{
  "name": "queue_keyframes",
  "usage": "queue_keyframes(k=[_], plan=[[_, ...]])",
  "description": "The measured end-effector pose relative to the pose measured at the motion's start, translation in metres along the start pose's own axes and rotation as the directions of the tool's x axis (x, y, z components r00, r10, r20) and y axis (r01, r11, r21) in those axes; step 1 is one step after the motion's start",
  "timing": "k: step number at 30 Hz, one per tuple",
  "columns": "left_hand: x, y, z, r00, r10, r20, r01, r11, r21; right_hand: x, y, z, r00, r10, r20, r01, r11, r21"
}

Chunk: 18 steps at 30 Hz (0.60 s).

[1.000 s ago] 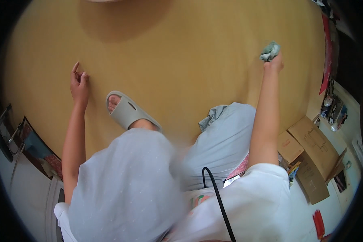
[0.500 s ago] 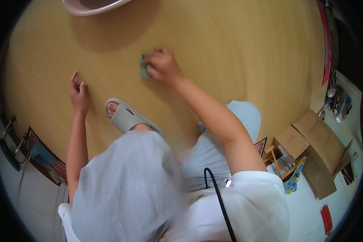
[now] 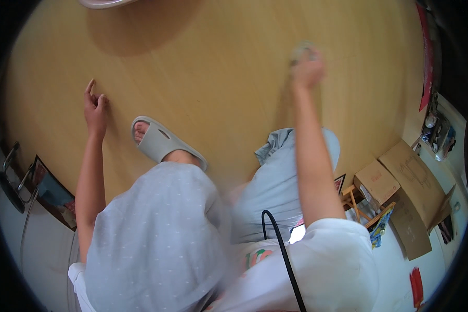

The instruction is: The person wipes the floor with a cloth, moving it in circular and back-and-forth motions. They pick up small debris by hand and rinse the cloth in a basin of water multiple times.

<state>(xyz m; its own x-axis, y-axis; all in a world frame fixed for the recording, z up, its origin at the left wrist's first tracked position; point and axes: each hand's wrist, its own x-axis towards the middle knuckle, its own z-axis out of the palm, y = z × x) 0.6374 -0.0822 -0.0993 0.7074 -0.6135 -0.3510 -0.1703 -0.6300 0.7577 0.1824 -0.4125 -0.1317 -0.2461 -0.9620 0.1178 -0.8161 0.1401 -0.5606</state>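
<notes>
Far out to the right, my right hand (image 3: 310, 73) is closed on a small greenish cloth (image 3: 300, 52) against the wood-coloured floor (image 3: 208, 67). Motion smears both the hand and the cloth, so the folds are hard to make out. On the left side, my left hand (image 3: 94, 108) is at the floor with its index finger stretched out and the other fingers loosely bent. It holds nothing. Between my hands, nearer to me, is my foot in a grey slipper (image 3: 158, 140).
The rim of a pale pink basin (image 3: 106, 4) shows at the far edge. Cardboard boxes (image 3: 411, 177) stand at the right, beside a small wooden frame (image 3: 354, 205). A metal-legged item (image 3: 13, 179) is at the left. A black cable (image 3: 281, 244) crosses my shirt.
My right hand has swept the cloth to the right and farther away. My left hand keeps nearly the same pose. The view has shifted slightly, so less of the basin shows.
</notes>
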Motion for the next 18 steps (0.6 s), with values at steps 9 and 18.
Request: queue_keyframes(k=[9, 18], plan=[[-0.001, 0.001, 0.012, 0.999, -0.041, 0.016, 0.041, 0.999, -0.031, -0.158, -0.103, 0.015, 0.692, -0.695, 0.195, 0.445, 0.623, 0.643], [0.002, 0.019, 0.011, 0.999, -0.007, 0.037, 0.005, 0.998, 0.057, 0.051, 0.101, -0.107, 0.789, 0.582, -0.196, -0.547, 0.812, 0.205]])
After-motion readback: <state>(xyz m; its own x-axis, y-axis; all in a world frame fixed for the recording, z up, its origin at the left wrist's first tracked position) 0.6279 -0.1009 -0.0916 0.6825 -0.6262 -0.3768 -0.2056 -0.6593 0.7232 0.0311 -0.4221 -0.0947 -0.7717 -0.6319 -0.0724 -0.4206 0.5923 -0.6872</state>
